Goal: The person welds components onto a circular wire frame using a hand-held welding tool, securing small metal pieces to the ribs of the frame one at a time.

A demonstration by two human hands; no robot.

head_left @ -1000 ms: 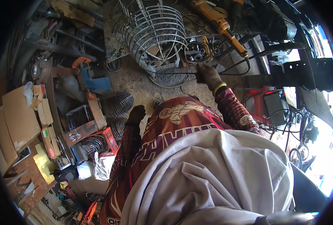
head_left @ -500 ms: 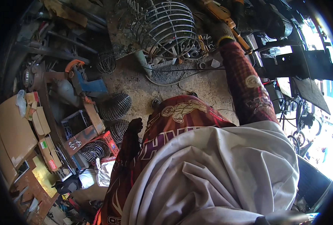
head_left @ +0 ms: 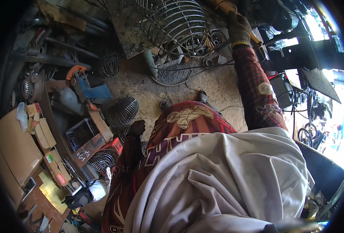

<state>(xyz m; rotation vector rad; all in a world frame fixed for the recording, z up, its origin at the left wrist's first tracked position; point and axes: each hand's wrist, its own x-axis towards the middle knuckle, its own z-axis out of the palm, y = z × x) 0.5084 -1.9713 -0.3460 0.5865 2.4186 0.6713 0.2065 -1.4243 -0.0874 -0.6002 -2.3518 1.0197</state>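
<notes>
My right hand (head_left: 240, 30), in a grey glove with a yellow cuff, reaches forward to a yellow-orange bar (head_left: 223, 5) at the far right. The bar shows on both sides of the glove, and the fingers look closed over it, though they are dark. Left of this hand, a curved metal wire grille (head_left: 185, 23) lies on a worn metal worktable (head_left: 135, 40). My left hand (head_left: 137, 127), in a dark glove, hangs low by my side with its fingers curled. Nothing shows in it. Behind it, another round wire grille (head_left: 122, 111) stands on the floor.
A blue vise (head_left: 89, 88) with an orange part is at the left, near a rusty metal frame (head_left: 89, 149). Cardboard boxes (head_left: 19, 141) lie farther left. A cable (head_left: 172, 83) crosses the floor (head_left: 143, 85) before my feet. Metal rings and scraps sit below the grille.
My right hand has come over the yellow-orange bar, slightly right and higher in view. My left hand stays curled at my side. The view has shifted a little; both feet now show.
</notes>
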